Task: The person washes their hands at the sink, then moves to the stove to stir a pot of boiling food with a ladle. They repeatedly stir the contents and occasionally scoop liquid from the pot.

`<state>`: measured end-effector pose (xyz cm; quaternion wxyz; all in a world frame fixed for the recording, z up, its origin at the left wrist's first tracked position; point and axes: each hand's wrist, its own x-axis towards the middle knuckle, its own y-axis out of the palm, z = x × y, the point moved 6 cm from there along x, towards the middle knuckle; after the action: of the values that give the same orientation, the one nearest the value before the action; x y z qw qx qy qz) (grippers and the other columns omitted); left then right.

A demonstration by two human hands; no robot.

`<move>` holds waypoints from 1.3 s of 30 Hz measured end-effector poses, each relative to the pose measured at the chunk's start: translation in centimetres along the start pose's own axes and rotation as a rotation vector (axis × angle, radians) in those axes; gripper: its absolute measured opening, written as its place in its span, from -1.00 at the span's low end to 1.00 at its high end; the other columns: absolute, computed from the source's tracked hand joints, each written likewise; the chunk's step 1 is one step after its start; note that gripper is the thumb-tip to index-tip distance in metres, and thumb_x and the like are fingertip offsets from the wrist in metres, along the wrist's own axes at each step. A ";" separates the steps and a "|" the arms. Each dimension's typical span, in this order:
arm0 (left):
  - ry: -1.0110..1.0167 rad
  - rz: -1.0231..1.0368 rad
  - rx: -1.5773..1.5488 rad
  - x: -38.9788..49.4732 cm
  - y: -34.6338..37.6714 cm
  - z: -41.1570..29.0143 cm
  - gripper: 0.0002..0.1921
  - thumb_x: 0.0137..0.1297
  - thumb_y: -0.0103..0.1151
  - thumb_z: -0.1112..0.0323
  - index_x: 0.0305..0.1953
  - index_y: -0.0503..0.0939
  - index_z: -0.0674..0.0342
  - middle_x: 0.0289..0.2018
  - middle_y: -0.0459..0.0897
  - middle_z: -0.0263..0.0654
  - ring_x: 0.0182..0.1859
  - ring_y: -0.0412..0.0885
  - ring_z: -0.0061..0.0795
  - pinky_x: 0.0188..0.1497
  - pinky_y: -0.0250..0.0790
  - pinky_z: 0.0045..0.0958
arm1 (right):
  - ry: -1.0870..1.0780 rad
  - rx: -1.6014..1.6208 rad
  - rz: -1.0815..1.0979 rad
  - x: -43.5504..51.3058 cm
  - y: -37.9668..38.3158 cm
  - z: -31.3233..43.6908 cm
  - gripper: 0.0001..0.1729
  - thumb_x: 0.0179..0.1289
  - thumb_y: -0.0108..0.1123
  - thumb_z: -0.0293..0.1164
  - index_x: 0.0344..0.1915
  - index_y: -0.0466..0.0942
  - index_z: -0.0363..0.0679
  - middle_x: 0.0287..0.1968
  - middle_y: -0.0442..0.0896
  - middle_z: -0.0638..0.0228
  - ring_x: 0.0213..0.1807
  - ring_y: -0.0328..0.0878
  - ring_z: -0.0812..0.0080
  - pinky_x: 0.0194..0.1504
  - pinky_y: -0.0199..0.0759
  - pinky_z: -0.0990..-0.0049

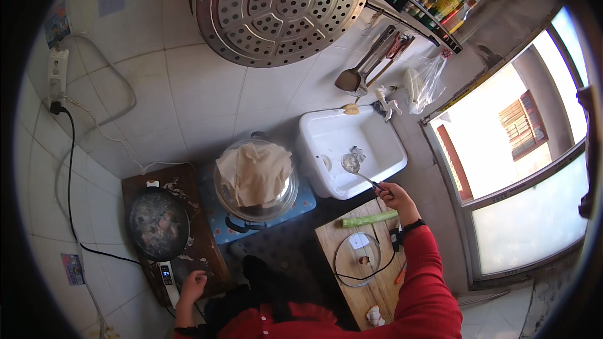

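Observation:
My right hand [395,195] grips the dark handle of a metal ladle [351,164], whose bowl is over the white sink [311,127] and looks to hold something pale. Near the front edge of the wooden board on the left, my left hand [194,284] hangs with its fingers curled, holding nothing that I can see. Beside it is the white handle [167,275] of an electric pan [160,223]. Pieces of food lie in cloudy, bubbling liquid in that pan. A beige cloth [254,174] covers much of the glass lid of a pot between pan and sink.
Below the sink, a wooden table [377,299] bears a green stalk [367,220], a round glass lid [346,278] and a black cable. Spatulas [348,80] hang over the sink near a tap [387,106]. A perforated steamer tray [282,9] hangs on the wall. The window is at right.

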<state>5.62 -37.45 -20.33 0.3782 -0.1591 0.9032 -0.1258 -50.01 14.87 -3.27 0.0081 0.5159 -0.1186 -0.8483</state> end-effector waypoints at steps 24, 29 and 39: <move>-0.013 -0.159 -0.171 -1.3 -0.7 4.7 -0.64 0.37 0.21 0.17 0.07 0.58 0.27 -0.09 0.72 -0.12 -0.05 0.69 -0.23 0.02 0.53 -0.28 | -1.188 -1.647 -0.740 -1.2 9.8 -4.7 -0.58 0.34 0.19 -0.29 0.16 0.57 -0.14 -0.07 0.70 -0.03 -0.03 0.63 -0.12 -0.04 0.51 0.08; 0.018 -0.269 -0.214 -1.8 -1.3 6.0 -0.65 0.35 0.22 0.18 0.04 0.59 0.26 -0.11 0.73 -0.10 -0.04 0.69 -0.20 0.01 0.52 -0.27 | -1.270 -1.029 -0.508 -4.4 13.3 -5.7 -0.60 0.43 0.18 -0.33 0.19 0.53 -0.23 -0.53 0.59 0.36 -0.62 0.38 0.66 -0.60 0.26 0.57; 0.044 -0.337 -0.345 -2.9 -0.4 8.1 -0.67 0.36 0.20 0.18 0.03 0.59 0.25 -0.13 0.73 -0.10 -0.06 0.69 -0.15 0.02 0.51 -0.25 | -0.405 -0.883 0.573 -10.0 37.1 -27.6 -0.48 0.42 0.18 -0.42 0.32 0.38 -0.27 -0.38 0.56 0.40 -0.62 0.22 0.75 -0.63 0.03 0.71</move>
<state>13.44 -37.57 -23.88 0.2996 -0.3671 0.8800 -0.0345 -25.16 -25.18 1.12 0.4306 0.2373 0.1131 -0.8634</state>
